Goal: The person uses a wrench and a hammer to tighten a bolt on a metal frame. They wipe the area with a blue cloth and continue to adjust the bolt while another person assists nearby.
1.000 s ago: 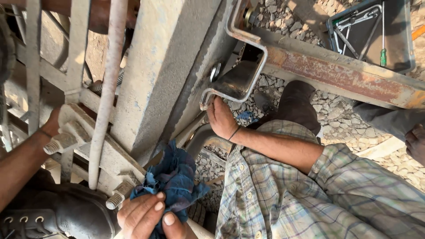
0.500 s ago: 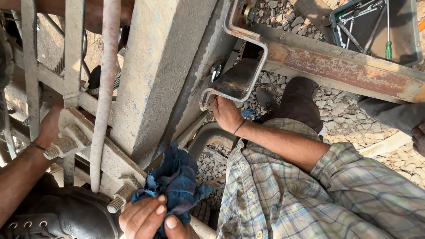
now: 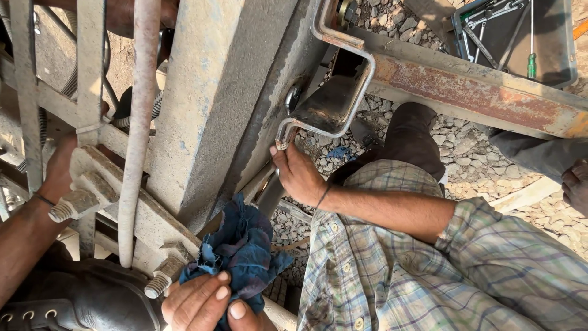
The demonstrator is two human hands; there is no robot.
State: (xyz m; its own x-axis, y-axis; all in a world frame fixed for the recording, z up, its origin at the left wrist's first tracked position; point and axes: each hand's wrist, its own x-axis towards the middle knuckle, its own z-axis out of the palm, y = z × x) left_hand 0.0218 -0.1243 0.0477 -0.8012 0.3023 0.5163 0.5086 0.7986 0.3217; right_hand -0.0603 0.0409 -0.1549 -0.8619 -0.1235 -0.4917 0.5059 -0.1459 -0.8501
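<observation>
View from above into the underside of a heavy machine standing on grey gravel (image 3: 478,165). The person's right hand (image 3: 199,300), at the near edge, is closed around a crumpled dark blue cloth (image 3: 242,245), fingers and thumb pinching its lower folds. The cloth bunches up just right of a threaded steel bolt (image 3: 158,283) and touches the foot of a broad, dusty grey steel beam (image 3: 208,92). The person's left hand (image 3: 58,175), at the far left, is pressed against a flat grey frame bar (image 3: 89,92) above a second threaded bolt (image 3: 70,205); its fingers are hidden behind the metal, so its grip cannot be told. A pale round pipe (image 3: 138,122) runs down between the two hands, and a black laced boot (image 3: 79,303) lies at the near left. To the right, a co-worker in a checked shirt (image 3: 416,270) reaches a hand (image 3: 300,175) up to the end of a bent steel bracket (image 3: 331,104). Further off are a rusty orange-brown girder (image 3: 471,92) and a grey tool tray (image 3: 520,37). Wiping here would probably go best with the cloth kept tightly wadded, so that loose ends do not snag on the bolt threads, with the left hand braced on the frame for steadiness, and clear of the co-worker's arm.
</observation>
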